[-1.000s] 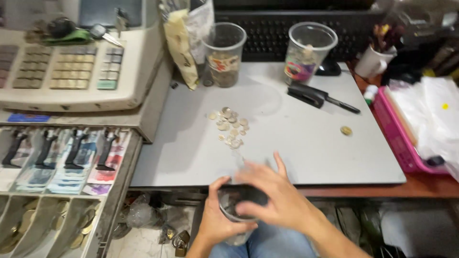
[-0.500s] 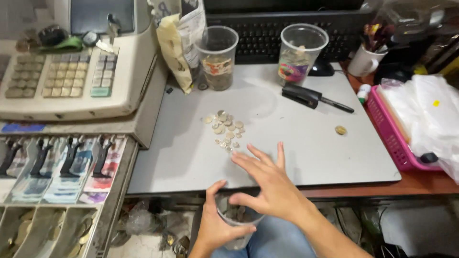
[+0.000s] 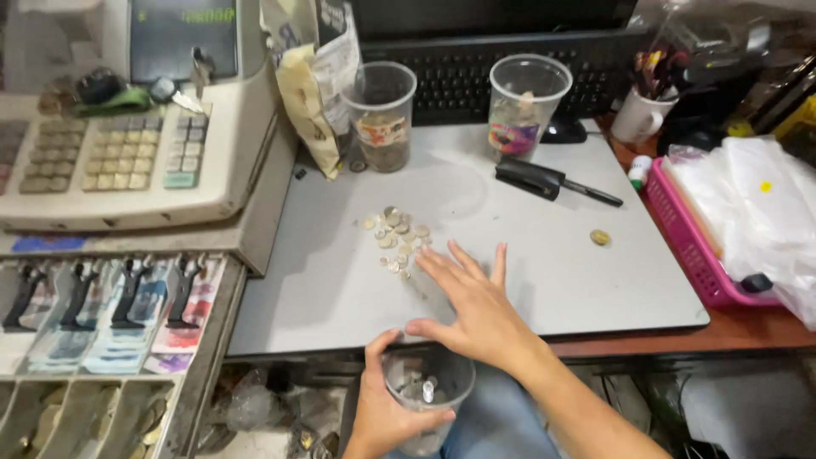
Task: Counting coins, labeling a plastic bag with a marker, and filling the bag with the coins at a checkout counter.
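My left hand (image 3: 387,408) is wrapped around a clear plastic cup (image 3: 425,393) that I'm holding just below the front edge of the grey desk mat (image 3: 323,289), over my lap, and you can see a bunch of coins sitting in the bottom of it. My right hand (image 3: 476,310) is flat and open, fingers spread, palm down on the mat right above the cup, with the fingertips reaching toward the little pile of coins (image 3: 397,238) that's scattered near the middle of the mat; it isn't pinching anything. Off to the right there's one lone coin (image 3: 600,237) well apart from the pile. Further back sit two more clear cups, one (image 3: 382,115) next to a crinkly bag (image 3: 310,85) and the other (image 3: 527,102) in front of the black keyboard (image 3: 476,72), with a black stapler (image 3: 529,178) and a pen (image 3: 592,193) lying just in front of that one. On my left is the beige cash register (image 3: 127,144) with its drawer (image 3: 110,340) open, banknotes held under clips. On the right there's a pink basket (image 3: 680,229) stuffed with white plastic bags, and a white mug (image 3: 639,115) full of pens.
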